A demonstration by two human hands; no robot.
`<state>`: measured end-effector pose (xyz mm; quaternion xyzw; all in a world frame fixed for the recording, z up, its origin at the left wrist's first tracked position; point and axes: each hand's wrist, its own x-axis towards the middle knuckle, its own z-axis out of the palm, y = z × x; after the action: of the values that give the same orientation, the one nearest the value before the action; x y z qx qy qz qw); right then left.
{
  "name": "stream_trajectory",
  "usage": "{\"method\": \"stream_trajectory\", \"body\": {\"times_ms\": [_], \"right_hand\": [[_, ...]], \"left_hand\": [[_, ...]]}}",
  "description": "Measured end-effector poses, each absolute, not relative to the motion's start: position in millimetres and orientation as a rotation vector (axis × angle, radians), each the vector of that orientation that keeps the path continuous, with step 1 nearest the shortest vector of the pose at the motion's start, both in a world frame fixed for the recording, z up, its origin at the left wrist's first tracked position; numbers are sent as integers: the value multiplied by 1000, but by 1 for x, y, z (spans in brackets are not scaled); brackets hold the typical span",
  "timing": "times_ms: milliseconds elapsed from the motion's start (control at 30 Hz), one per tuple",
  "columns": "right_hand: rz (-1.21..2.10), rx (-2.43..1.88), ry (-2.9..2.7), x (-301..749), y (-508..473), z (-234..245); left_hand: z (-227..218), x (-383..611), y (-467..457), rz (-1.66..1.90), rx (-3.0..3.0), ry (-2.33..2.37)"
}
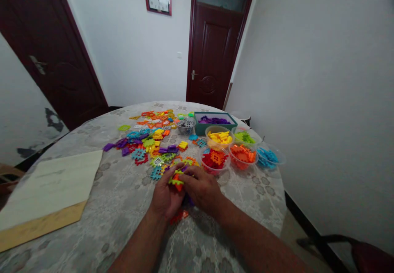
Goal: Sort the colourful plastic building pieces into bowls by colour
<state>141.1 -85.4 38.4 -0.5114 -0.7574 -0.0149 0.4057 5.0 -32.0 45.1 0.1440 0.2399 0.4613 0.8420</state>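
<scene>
Both hands meet at the near middle of the table, around a few joined plastic building pieces (pixel 176 181) in lime green and orange. My left hand (pixel 168 195) cups them from the left and below, its fingers curled round them. From the right, my right hand (pixel 201 187) presses its fingertips on the same pieces. Purple bits show between and under the hands, partly hidden. An orange-red piece (pixel 178 217) lies on the cloth just below my wrists. Right beyond the fingers is a loose heap of coloured interlocking pieces (pixel 166 158), with a blue square one (pixel 156 173) near my left fingers.
Clear bowls hold red (pixel 212 161), orange (pixel 243 156), yellow (pixel 219 137), green (pixel 244 137), blue (pixel 267 158) and grey pieces (pixel 185 124). A green box (pixel 200 128) contains purple ones. At left, a pale sheet (pixel 55 183) lies on a tan board (pixel 43 226). The table (pixel 123 224) has a patterned cloth.
</scene>
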Motion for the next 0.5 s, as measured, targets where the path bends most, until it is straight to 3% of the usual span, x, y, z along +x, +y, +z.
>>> {"method": "stream_trajectory", "body": {"times_ms": [267,500], "right_hand": [[-197,-1368,-1679,205,-91,73],[-516,-2188,-1514,357,-47,113]], "left_hand": [[45,4,-28,1007,387,612],[41,5,-23,1015,491,602]]}}
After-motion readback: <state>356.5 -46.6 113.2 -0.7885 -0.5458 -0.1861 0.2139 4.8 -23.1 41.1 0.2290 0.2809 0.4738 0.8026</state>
